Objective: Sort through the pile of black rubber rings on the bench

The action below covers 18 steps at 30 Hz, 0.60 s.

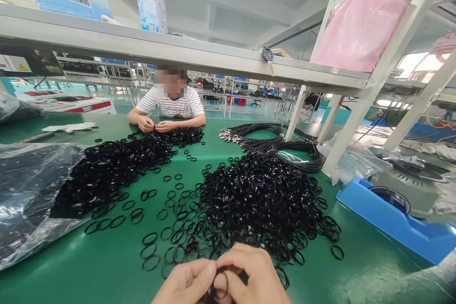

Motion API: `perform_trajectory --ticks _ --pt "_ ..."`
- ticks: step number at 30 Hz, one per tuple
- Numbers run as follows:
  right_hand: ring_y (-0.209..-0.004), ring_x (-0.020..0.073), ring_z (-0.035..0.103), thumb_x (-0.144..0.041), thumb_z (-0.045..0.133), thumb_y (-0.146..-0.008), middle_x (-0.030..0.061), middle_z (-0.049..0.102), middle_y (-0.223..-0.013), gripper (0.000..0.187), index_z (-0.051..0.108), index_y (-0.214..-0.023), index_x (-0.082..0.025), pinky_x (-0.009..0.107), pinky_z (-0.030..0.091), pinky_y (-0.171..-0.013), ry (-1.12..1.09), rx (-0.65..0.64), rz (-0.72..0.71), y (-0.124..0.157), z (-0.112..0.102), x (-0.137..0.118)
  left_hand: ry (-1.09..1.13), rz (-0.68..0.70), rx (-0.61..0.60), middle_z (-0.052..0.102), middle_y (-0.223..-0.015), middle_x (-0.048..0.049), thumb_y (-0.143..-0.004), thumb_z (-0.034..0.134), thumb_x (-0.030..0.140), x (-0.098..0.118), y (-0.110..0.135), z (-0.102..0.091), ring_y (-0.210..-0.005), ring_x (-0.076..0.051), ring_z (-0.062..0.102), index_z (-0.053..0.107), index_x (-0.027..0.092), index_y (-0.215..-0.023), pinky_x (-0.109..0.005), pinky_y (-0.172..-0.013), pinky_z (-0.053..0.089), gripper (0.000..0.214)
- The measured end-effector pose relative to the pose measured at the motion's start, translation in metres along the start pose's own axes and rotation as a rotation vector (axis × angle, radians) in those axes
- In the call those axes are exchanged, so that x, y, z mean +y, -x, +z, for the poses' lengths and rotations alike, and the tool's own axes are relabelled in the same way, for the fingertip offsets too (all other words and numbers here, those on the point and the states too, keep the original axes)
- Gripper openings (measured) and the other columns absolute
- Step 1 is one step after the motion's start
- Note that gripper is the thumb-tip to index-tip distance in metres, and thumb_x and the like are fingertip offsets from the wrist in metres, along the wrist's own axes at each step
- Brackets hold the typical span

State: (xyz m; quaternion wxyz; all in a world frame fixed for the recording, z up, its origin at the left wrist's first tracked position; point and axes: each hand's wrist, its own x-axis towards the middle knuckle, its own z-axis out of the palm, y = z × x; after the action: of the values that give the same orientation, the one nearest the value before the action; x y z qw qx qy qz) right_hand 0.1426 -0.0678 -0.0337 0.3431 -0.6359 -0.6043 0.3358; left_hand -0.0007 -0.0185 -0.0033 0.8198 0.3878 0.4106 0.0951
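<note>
Closest to you, your left hand [187, 282] and your right hand [251, 273] meet at the bottom edge of the view, fingers curled in tight and pinching a few thin black rubber rings [221, 287] between them. Those rings sit just above the green work table [107, 270], right in front of the big loose heap of black rings [260, 199] that spreads out from your knuckles.

Left of that heap lies a second long pile of black rings [114, 166], partly spilling from a crumpled clear plastic bag [28, 194]. Behind the heap, coiled black cables with metal ends [278, 145] rest near a white shelf leg [359, 114]. To your right stands a blue plastic tape dispenser [395, 218].

Across the table, a person in a striped shirt [171, 107] has both hands at the far end of the long pile.
</note>
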Motion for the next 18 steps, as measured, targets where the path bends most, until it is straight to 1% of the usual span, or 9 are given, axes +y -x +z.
perform_trajectory --ticks 1,3,5,7,8,10,13,15,18 --pt "-0.084 0.0091 0.055 -0.021 0.051 -0.079 -0.0001 0.061 -0.088 0.022 0.07 -0.088 -0.027 0.018 0.041 -0.074 -0.03 -0.014 -0.004 -0.001 -0.002 0.001 -0.032 -0.001 0.037 0.052 -0.062 0.0034 -0.055 0.037 0.078 0.0 -0.001 0.0 -0.036 0.002 0.041 0.048 0.015 -0.075 -0.006 -0.034 0.027 0.068" --pt "-0.078 0.0062 0.055 -0.014 0.047 -0.079 -0.0012 0.061 -0.084 0.027 0.07 -0.087 -0.025 0.015 0.041 -0.07 -0.122 -0.035 -0.026 -0.004 -0.008 0.003 -0.038 0.047 0.138 0.054 -0.068 0.0032 -0.056 0.044 0.075 0.0 -0.001 -0.002 -0.04 0.001 0.044 0.051 0.016 -0.078 -0.008 -0.034 0.03 0.064" --pt "-0.083 0.0064 0.057 -0.014 0.046 -0.08 -0.0005 0.063 -0.087 0.027 0.069 -0.091 -0.022 0.015 0.043 -0.075 -0.244 -0.033 -0.02 -0.007 -0.012 0.004 -0.022 0.102 0.177 0.055 -0.078 0.0032 -0.061 0.062 0.055 0.0 -0.001 -0.007 -0.053 0.001 0.052 0.051 0.018 -0.089 -0.008 -0.041 0.041 0.047" --pt "-0.085 0.0083 0.059 -0.019 0.051 -0.079 0.0024 0.063 -0.092 0.022 0.067 -0.094 -0.018 0.016 0.045 -0.077 -0.327 -0.045 -0.007 -0.009 -0.011 0.003 -0.027 0.13 0.154 0.055 -0.088 0.0028 -0.059 0.071 0.039 0.0 -0.003 -0.012 -0.066 0.0 0.056 0.048 0.019 -0.097 -0.008 -0.049 0.048 0.048" --pt "-0.082 0.0091 0.06 -0.021 0.054 -0.078 0.004 0.063 -0.09 0.022 0.067 -0.094 -0.015 0.017 0.046 -0.074 -0.36 -0.049 0.019 -0.01 -0.01 0.002 -0.05 0.126 0.127 0.056 -0.088 0.0025 -0.059 0.072 0.04 -0.001 -0.003 -0.014 -0.067 0.0 0.056 0.047 0.02 -0.1 -0.009 -0.05 0.048 0.053" --pt "-0.069 0.0092 0.059 -0.023 0.055 -0.073 0.0054 0.062 -0.079 0.022 0.066 -0.088 -0.011 0.016 0.045 -0.064 -0.391 -0.02 0.078 -0.009 -0.007 0.0 -0.129 0.095 0.1 0.057 -0.076 0.0033 -0.057 0.067 0.058 -0.001 -0.004 -0.015 -0.055 0.0 0.053 0.044 0.022 -0.106 -0.009 -0.044 0.043 0.065" --pt "-0.058 0.0097 0.057 -0.02 0.049 -0.072 0.0048 0.06 -0.065 0.023 0.068 -0.08 -0.01 0.016 0.043 -0.057 -0.388 0.021 0.144 -0.008 -0.002 -0.002 -0.278 0.027 0.114 0.054 -0.058 0.0056 -0.046 0.051 0.082 0.0 -0.003 -0.009 -0.039 0.002 0.042 0.046 0.022 -0.1 -0.007 -0.039 0.03 0.08" --pt "-0.063 0.0094 0.058 -0.02 0.049 -0.073 0.0038 0.062 -0.071 0.025 0.071 -0.082 -0.013 0.015 0.043 -0.058 -0.288 0.029 0.101 -0.006 -0.001 0.0 -0.347 0.0 0.139 0.054 -0.058 0.0059 -0.042 0.046 0.086 0.002 0.0 -0.005 -0.038 0.004 0.04 0.049 0.021 -0.089 -0.006 -0.038 0.025 0.081" --pt "-0.068 0.0069 0.057 -0.024 0.048 -0.08 0.0015 0.063 -0.08 0.027 0.072 -0.091 -0.02 0.014 0.042 -0.062 -0.175 0.108 0.007 -0.006 -0.002 0.005 -0.407 -0.023 0.196 0.05 -0.053 0.0071 -0.046 0.037 0.087 0.005 0.002 -0.005 -0.033 0.004 0.033 0.046 0.021 -0.079 -0.007 -0.036 0.017 0.075"
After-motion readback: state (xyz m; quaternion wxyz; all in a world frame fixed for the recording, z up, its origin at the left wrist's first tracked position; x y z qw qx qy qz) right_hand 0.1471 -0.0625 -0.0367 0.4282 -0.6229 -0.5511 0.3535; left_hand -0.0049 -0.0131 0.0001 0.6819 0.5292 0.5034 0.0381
